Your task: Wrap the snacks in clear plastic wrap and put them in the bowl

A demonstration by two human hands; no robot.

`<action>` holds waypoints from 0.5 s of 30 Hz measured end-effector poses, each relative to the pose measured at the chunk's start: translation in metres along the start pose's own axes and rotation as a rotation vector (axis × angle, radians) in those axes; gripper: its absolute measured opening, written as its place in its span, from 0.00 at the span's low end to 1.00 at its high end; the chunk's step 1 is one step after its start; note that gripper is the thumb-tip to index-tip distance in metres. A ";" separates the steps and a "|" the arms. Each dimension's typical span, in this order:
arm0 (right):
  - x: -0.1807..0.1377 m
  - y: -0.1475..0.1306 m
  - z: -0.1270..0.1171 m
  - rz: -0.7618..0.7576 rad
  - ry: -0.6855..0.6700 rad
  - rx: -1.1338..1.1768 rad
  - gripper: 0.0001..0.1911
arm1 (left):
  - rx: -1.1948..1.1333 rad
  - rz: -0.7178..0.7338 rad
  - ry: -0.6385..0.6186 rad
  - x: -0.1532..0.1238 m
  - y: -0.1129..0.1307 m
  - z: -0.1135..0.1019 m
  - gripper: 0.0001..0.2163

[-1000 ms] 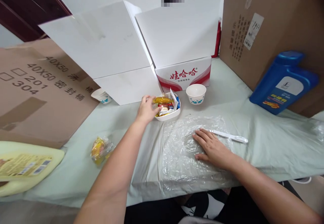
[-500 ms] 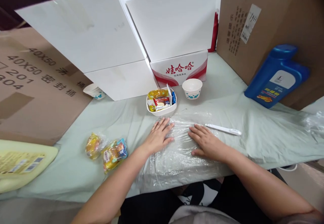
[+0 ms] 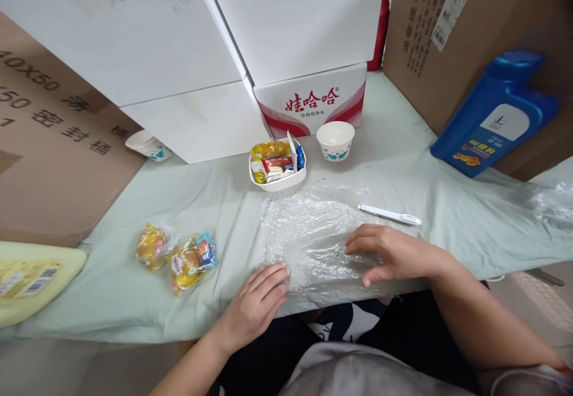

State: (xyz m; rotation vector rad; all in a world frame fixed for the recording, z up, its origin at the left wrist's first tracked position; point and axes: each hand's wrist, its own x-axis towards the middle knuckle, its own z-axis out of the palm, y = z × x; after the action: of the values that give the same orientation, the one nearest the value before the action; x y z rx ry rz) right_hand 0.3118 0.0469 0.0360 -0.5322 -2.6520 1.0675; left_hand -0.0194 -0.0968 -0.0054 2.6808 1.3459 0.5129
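Note:
A crinkled sheet of clear plastic film point(image 3: 313, 229) lies flat on the pale green cloth. My left hand point(image 3: 257, 303) rests palm down at the film's near left corner, fingers stretched out. My right hand point(image 3: 387, 254) lies on the film's near right part, fingers slightly curled and spread, holding nothing. Just beyond the film stands a white bowl point(image 3: 277, 180) filled with wrapped snacks. A white plastic knife point(image 3: 388, 214) lies to the right of the film.
An empty white bowl point(image 3: 335, 140) stands before a red-and-white carton point(image 3: 308, 101). Two wrapped snack bundles point(image 3: 176, 256) lie at left. A blue jug point(image 3: 496, 115), brown cardboard boxes point(image 3: 49, 145), a small cup point(image 3: 145, 145) and a yellow bottle point(image 3: 31, 280) ring the table.
My left hand left the snack bowl, came down onto the film, then slid back to its near left corner. My right hand drew back toward the table edge. The view tilted down.

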 end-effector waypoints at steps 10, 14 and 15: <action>0.006 0.008 0.021 0.057 -0.168 -0.214 0.49 | -0.145 -0.312 0.148 -0.001 -0.023 -0.019 0.06; 0.005 -0.002 0.019 0.035 -0.101 -0.149 0.28 | -0.315 -0.482 0.084 0.004 -0.031 -0.025 0.05; 0.003 -0.006 0.016 0.015 -0.095 -0.086 0.21 | -0.387 -0.531 0.048 0.005 -0.033 -0.027 0.05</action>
State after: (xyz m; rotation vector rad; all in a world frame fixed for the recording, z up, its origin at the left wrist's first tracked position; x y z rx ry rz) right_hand 0.3018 0.0346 0.0290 -0.5321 -2.7920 1.0103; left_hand -0.0504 -0.0745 0.0135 1.9192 1.6810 0.6845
